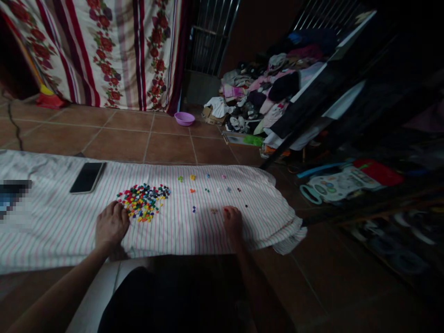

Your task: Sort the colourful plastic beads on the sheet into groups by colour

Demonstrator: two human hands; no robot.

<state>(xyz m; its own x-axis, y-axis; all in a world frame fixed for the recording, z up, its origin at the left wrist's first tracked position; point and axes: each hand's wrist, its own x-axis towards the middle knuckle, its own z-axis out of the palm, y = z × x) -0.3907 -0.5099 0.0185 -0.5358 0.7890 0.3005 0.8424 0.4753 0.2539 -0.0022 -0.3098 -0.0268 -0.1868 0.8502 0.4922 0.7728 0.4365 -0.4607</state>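
A pile of small pieces in many colours point(144, 200), too small to make out closely, lies on a striped cloth point(166, 236). My left hand point(113, 224) rests on the cloth at the pile's near left edge, fingers loosely bent and nothing seen in them. To the right, small same-coloured groups lie apart: yellow pieces point(193, 177), green pieces point(180, 179), orange pieces point(192, 190), dark blue pieces point(194, 209) and tan pieces point(214, 211). Just right of the tan ones, my right hand point(233, 222) is closed in a pinch. A reddish spot shows at its fingertips; what it holds is unclear.
A phone point(87, 178) lies left of the pile, and a blurred-out device point(14, 199) sits at the far left. Beyond the cloth, a purple basin point(184, 119) stands on the tiled floor. A heap of clothes point(263, 88) fills the back right.
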